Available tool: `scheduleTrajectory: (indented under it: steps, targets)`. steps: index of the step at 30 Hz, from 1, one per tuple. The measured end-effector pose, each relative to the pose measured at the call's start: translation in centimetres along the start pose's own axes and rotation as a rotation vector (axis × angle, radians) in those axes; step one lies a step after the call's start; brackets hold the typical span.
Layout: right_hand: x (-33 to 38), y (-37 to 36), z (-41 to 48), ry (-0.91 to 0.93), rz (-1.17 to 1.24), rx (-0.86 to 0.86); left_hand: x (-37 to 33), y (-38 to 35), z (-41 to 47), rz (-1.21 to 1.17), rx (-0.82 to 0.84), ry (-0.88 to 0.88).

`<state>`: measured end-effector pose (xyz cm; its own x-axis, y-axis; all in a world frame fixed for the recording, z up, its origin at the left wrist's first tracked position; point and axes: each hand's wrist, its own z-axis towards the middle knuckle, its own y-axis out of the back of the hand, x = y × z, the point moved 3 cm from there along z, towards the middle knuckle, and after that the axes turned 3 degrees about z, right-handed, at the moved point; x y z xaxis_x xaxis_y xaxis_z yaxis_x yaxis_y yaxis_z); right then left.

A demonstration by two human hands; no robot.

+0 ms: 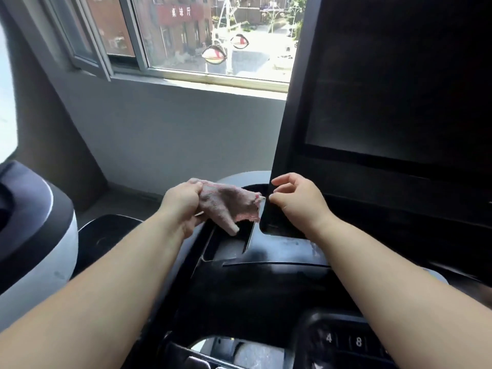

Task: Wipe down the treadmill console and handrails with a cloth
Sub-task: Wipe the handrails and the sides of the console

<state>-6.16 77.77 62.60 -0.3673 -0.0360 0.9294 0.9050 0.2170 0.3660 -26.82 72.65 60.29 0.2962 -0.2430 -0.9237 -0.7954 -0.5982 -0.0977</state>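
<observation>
A pink-grey cloth (231, 206) hangs bunched over the left tray of the black treadmill console (266, 278). My left hand (183, 203) grips the cloth's left end. My right hand (298, 201) pinches the cloth's right corner with thumb and fingertip, right at the lower left edge of the big dark screen (394, 89). The other fingers of that hand are loosely curled. A keypad (346, 342) with number keys sits at the bottom right of the console.
A neighbouring machine with a white and dark housing (34, 235) stands at the left. Behind the console are a grey wall (173, 134) and a window (213, 35) looking onto a street. A recessed tray (229, 249) lies under the cloth.
</observation>
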Motion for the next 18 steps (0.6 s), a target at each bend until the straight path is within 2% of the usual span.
scheduleTrajectory:
  steps: [3,6,8,9,11,13,15,16,18]
  targets:
    - [0.2,0.6,1.0,0.118,-0.156,-0.13,-1.6,0.9,2.9,0.005,-0.068,-0.151]
    - [0.6,0.8,2.7,0.253,-0.344,-0.292,-3.6,0.8,6.8,0.224,-0.159,-0.411]
    - [1.2,0.8,4.1,0.353,-0.416,-0.418,-4.7,-1.0,8.8,0.396,-0.098,-0.652]
    - [1.5,0.5,4.8,0.399,-0.437,-0.459,-4.6,-2.3,9.6,0.472,-0.027,-0.694]
    - [2.1,-0.2,6.2,0.487,-0.522,-0.474,-2.6,-4.9,10.6,0.677,0.154,-0.689]
    - [2.6,-0.9,7.8,0.565,-0.652,-0.448,0.5,-7.1,10.7,1.016,0.409,-0.67]
    - [2.8,-1.3,9.5,0.578,-0.759,-0.439,3.3,-7.9,11.1,1.262,0.574,-0.6]
    - [2.7,-1.4,10.3,0.561,-0.806,-0.444,4.1,-7.8,11.7,1.312,0.575,-0.607]
    - [2.2,-1.5,11.6,0.544,-0.92,-0.461,3.9,-8.0,12.9,1.317,0.4,-0.75]
